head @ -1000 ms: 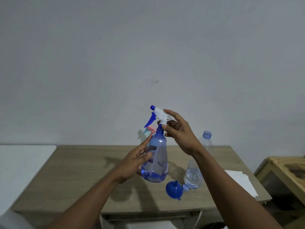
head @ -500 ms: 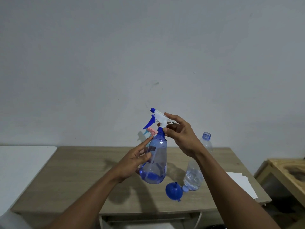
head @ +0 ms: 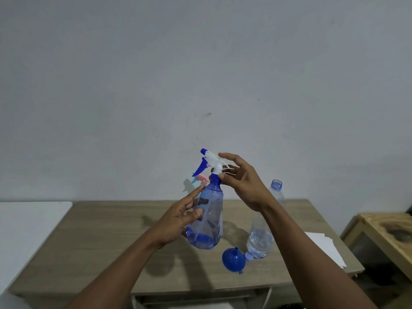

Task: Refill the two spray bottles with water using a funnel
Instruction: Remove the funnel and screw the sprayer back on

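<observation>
A white panel [head: 29, 230] is sitting at the far left, butting against the wooden surface [head: 107, 237]. Above that surface, the left grip [head: 178, 221] is holding the blue spray bottle [head: 209, 219] in the air by its body, thumb lying across the front and forefinger pointing up along its side. The bottle is tilting slightly. Behind it, the pink and teal trigger of a second spray bottle [head: 200, 178] is peeking out, with the rest hidden. The right grip [head: 243, 181] is pinching the white spray head [head: 211, 161] at its blue collar. Lower right, a blue funnel [head: 233, 260] is lying mouth down on the surface, a small cap [head: 248, 256] is touching it, and an uncapped water bottle [head: 260, 239], partly full, is standing just beside. White paper [head: 323, 246] is lying near the right edge, and a wooden side table [head: 388, 233] is standing beyond.
</observation>
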Available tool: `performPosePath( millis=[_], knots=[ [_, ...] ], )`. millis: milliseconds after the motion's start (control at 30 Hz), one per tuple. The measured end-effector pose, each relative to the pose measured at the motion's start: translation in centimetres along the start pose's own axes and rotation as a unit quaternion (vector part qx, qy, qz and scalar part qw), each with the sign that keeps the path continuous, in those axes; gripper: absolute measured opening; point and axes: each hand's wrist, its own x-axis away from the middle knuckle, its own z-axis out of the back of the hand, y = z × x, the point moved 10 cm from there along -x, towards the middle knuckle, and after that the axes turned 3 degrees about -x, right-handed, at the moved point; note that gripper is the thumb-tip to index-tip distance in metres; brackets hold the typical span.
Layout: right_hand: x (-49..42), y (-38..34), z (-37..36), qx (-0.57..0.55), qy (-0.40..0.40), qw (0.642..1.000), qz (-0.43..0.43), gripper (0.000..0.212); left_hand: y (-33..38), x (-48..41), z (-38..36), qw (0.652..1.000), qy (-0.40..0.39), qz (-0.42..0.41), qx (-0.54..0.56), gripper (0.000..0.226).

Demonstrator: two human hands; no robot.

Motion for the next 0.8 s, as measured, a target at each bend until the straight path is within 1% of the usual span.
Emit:
performPosePath(
  millis=[67,167,233,300,467,533,600,700,800],
  knots=[
    [-0.1,-0.3,-0.5,0.014,-0.034,0.999,0.001,0.053,-0.2,0.0,0.1,1.0,0.001,0.003,-0.007,0.06],
    [-0.2,-0.6,-0.9,0.049,-0.049,0.998,0.003,0.037,-0.2,-0.2,0.3,1.0,-0.002,0.0,-0.012,0.06],
    [-0.2,-0.6,-0.7,0.045,-0.04,0.998,0.006,0.026,-0.1,-0.3,0.5,1.0,-0.002,-0.004,-0.016,0.06],
    [-0.2,-0.6,-0.6,0.039,-0.033,0.999,0.007,0.02,-0.1,-0.4,0.7,1.0,-0.001,-0.006,-0.027,0.059],
    [-0.6,-0.7,-0.6,0.082,-0.003,0.996,0.026,0.026,-0.1,-0.8,0.9,0.999,0.003,-0.012,-0.05,0.059],
    [-0.8,-0.8,-0.4,0.111,0.003,0.993,0.038,0.022,0.0,-0.9,0.8,0.999,0.003,-0.011,-0.047,0.059],
    [-1.1,-0.6,0.0,0.109,-0.009,0.993,0.034,0.016,0.1,-0.9,0.8,0.999,0.005,-0.015,-0.041,0.058],
    [-1.1,-0.6,0.0,0.064,-0.035,0.997,0.016,0.025,0.2,-1.1,1.1,0.999,0.014,-0.019,-0.041,0.058],
    [-1.2,-0.9,-0.3,0.08,-0.012,0.996,0.025,0.031,0.3,-1.4,1.2,0.998,0.017,-0.024,-0.053,0.057]
  ],
)
